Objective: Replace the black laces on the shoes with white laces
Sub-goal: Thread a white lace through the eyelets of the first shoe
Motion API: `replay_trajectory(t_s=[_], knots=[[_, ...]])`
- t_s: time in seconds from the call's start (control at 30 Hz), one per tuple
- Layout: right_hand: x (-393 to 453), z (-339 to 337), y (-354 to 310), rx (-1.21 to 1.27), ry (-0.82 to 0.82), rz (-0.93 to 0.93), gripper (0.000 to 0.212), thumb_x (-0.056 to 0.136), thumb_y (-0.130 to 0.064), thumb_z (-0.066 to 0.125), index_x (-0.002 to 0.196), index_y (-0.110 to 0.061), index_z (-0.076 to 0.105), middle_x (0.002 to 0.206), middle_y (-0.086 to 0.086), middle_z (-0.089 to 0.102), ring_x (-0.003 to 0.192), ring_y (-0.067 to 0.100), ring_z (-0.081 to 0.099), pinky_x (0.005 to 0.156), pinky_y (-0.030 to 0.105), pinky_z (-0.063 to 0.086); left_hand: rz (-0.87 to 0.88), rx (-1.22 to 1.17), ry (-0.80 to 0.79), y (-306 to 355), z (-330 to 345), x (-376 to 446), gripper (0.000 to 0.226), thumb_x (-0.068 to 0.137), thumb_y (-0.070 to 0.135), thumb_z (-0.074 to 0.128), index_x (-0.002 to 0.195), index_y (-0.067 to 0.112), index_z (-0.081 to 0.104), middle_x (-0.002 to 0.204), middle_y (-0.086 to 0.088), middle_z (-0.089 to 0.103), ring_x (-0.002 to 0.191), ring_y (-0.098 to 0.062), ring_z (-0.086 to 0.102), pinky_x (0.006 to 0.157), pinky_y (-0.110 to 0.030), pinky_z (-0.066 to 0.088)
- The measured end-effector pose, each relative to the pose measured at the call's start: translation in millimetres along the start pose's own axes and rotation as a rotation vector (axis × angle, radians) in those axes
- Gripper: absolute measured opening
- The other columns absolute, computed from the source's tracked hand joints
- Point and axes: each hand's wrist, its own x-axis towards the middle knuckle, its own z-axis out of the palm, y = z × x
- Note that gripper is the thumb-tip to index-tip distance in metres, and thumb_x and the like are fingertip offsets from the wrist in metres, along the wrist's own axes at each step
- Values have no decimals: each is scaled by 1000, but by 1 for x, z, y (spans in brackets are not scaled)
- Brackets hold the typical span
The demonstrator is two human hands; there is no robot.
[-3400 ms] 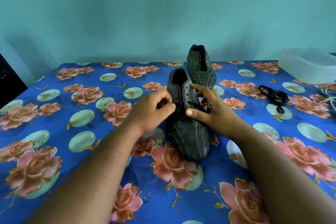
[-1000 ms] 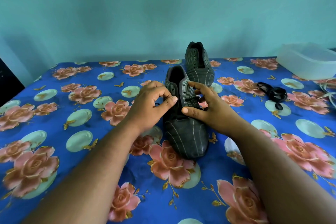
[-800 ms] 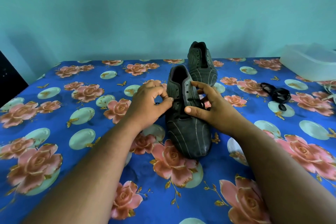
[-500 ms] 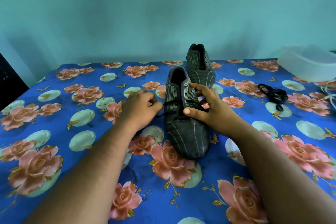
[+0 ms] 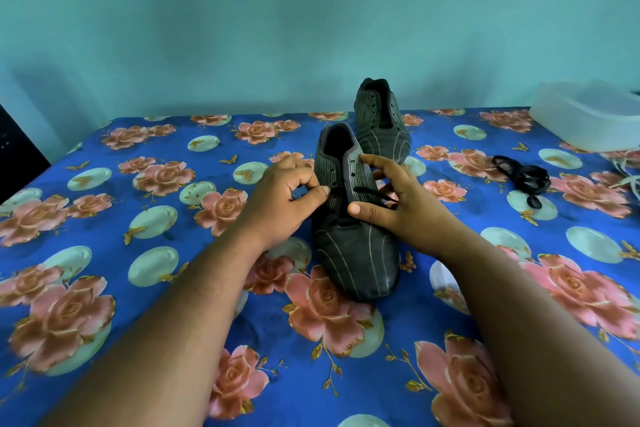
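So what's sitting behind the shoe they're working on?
Directly behind the near shoe stands the second shoe, toe toward the camera, showing no lace. Its toe tip is hidden behind the near shoe and the right hand.

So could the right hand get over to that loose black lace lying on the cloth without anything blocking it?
Probably yes. The loose black lace lies on open cloth to the right of the right hand, with nothing between them. That hand is holding the near shoe now, so it would have to let go first.

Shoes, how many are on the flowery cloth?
2. The near shoe sits between the left hand and right hand. The far shoe stands just behind it, near the wall. None seem hidden.
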Motion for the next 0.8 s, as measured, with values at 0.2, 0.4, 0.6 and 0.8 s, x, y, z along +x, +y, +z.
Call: replay_trajectory(t_s=[0.2, 0.4, 0.6, 0.8], knots=[[0, -1, 0, -13, 2, 24, 103, 53, -96, 64, 143, -54, 40, 134, -9, 48, 112, 13, 57, 98, 41, 55, -249, 121, 78, -7, -11, -2, 22, 76, 39, 62, 59, 28, 53, 80, 9, 55, 76, -18, 55, 72, -40, 49], [-1, -1, 1, -17, 2, 27, 103, 53, -96, 64, 143, -55, 39, 134, -9, 48, 111, 14, 58, 97, 43, 56, -83, -94, 22, 11, -9, -4, 8, 94, 36, 62, 90, 29, 63, 99, 10, 62, 101, -11, 58, 87, -27, 44], [0, -2, 0, -22, -8, 24, 103, 53, -95, 64, 144, -54, 38, 135, -8, 48, 110, 13, 59, 97, 40, 56, 1, -14, -37, 11, 1, -3, 26, 90, 53, 60, 80, 29, 60, 97, 2, 55, 114, -18, 56, 103, -34, 43], [-1, -3, -3, -63, -13, 13, 100, 59, -88, 64, 147, -50, 37, 135, -7, 48, 109, 11, 58, 96, 39, 55, -78, -71, -64, 11, -4, -3, 23, 90, 18, 69, 73, 9, 58, 97, -15, 60, 96, -1, 54, 95, -6, 34]])
